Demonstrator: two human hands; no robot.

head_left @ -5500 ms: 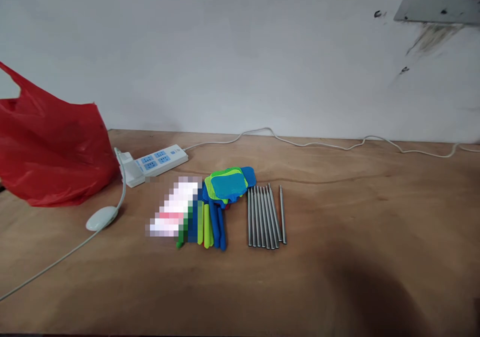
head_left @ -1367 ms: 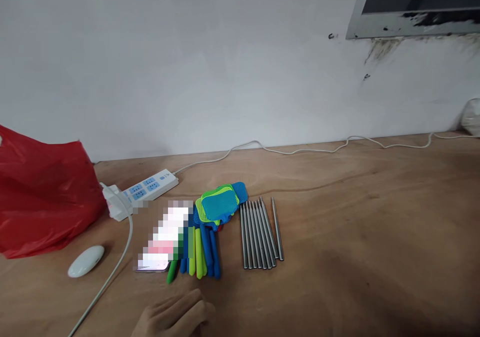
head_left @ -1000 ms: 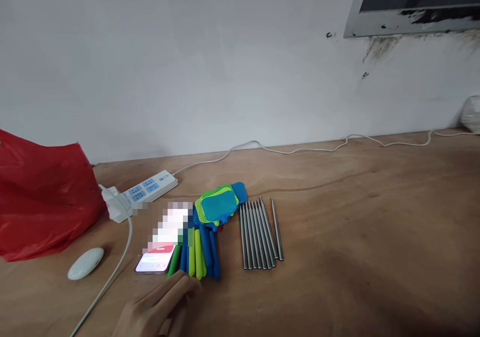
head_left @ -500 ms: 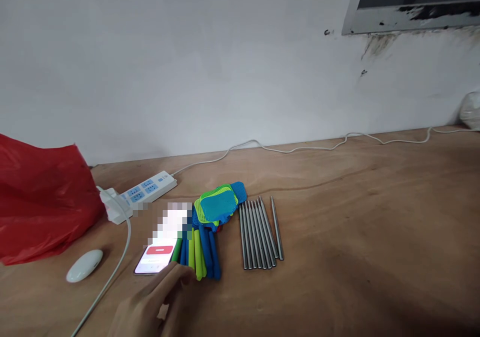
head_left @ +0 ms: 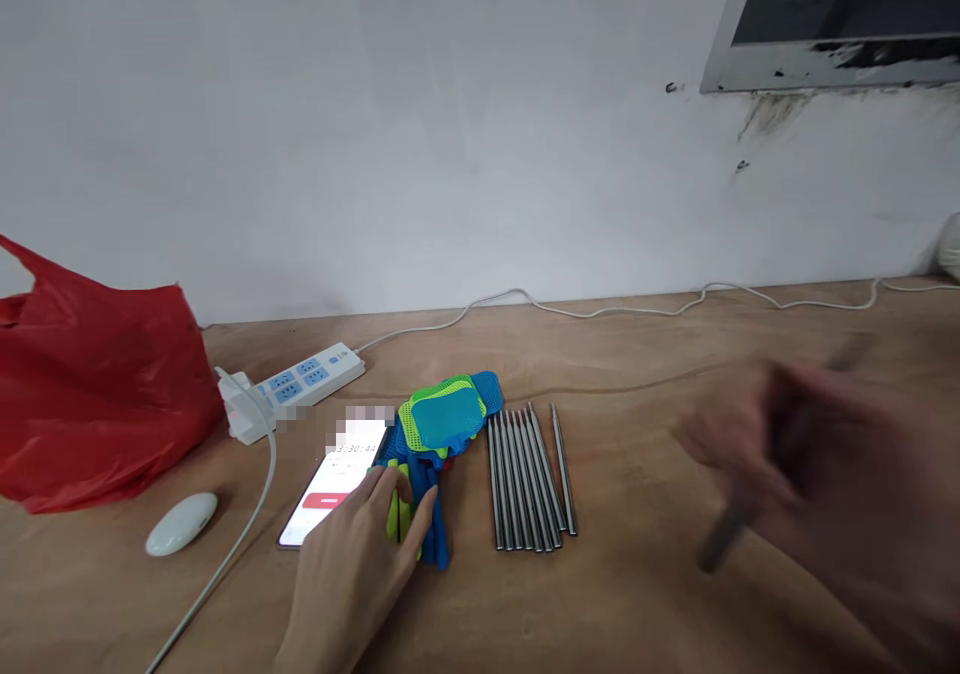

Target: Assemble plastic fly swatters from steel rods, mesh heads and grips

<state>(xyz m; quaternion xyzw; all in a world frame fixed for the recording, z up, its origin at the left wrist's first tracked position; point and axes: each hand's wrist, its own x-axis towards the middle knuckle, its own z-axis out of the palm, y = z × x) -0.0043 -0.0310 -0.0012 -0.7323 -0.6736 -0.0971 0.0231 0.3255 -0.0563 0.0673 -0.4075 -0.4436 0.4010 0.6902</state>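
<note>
A bundle of plastic fly swatters [head_left: 446, 416] in blue, green and yellow lies on the wooden table [head_left: 600, 614]. My left hand [head_left: 352, 574] rests on their handles, fingers on one side and thumb on the other, with a yellow-green handle between them. A lit phone [head_left: 330, 489] lies just left of the fingers. Several metal rods [head_left: 525, 479] lie side by side to the right of the swatters. My right hand [head_left: 817, 464] is blurred by motion at the right and seems closed round a thin metal rod [head_left: 716, 549] that slants down to the left.
A red plastic bag [head_left: 97, 384] sits at the left. A white power strip [head_left: 307, 374] lies by the wall, with a white cable [head_left: 600, 309] running along it. A white oval mouse-like object [head_left: 181, 522] sits near the front left. A white wall stands behind.
My left hand has slid forward from the phone's corner onto the swatter handles. My right hand has come into view at the right, moving fast with a rod.
</note>
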